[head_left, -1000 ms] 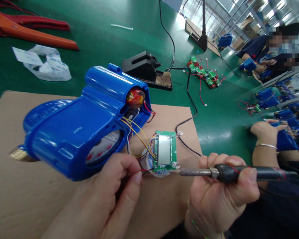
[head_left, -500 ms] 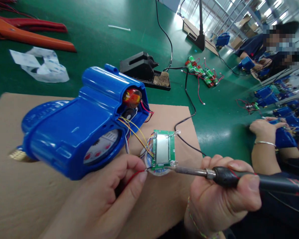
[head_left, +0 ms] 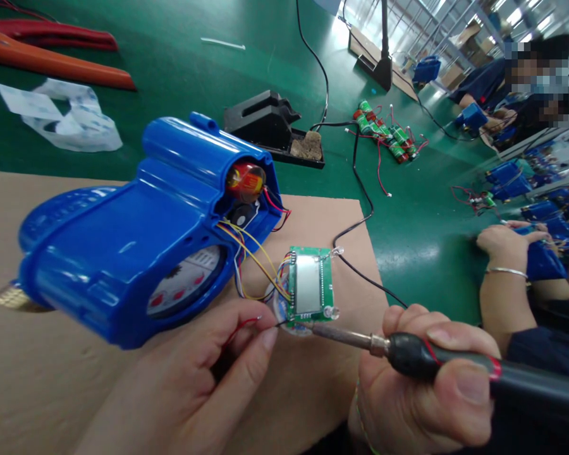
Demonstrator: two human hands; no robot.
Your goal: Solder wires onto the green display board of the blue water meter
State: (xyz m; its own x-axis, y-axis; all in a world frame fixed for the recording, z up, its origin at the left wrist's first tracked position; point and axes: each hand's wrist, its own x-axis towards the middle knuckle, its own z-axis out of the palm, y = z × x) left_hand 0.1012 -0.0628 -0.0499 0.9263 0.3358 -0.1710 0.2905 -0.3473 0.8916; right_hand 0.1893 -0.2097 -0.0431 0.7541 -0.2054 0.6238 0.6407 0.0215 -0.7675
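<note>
My left hand (head_left: 203, 373) is closed in a pinch on a thin black wire (head_left: 281, 323), whose end reaches the lower edge of a green circuit board (head_left: 329, 284). A red wire (head_left: 243, 323) with a bare tip lies across its fingers. My right hand (head_left: 422, 392) grips a soldering iron (head_left: 348, 335), its tip at the board's lower edge near the black wire. The board carries a grey display (head_left: 308, 284) and sits on a round piece partly hidden beneath it. Yellow and other coloured wires (head_left: 253, 253) run from it into a blue plastic housing (head_left: 123, 234) at left.
Cardboard (head_left: 322, 215) lies under the work on a green table (head_left: 171, 69). Behind stand a black iron stand (head_left: 260, 123) with a sponge (head_left: 307, 146) and several green batteries (head_left: 384, 133). Orange-handled pliers (head_left: 57, 60) and crumpled film (head_left: 76, 123) lie left. Co-workers' hands (head_left: 507, 253) are at right.
The iron's tip has shifted left along the board's lower edge towards the black wire. The red wire's end has come away from the pinch; the view has shifted slightly.
</note>
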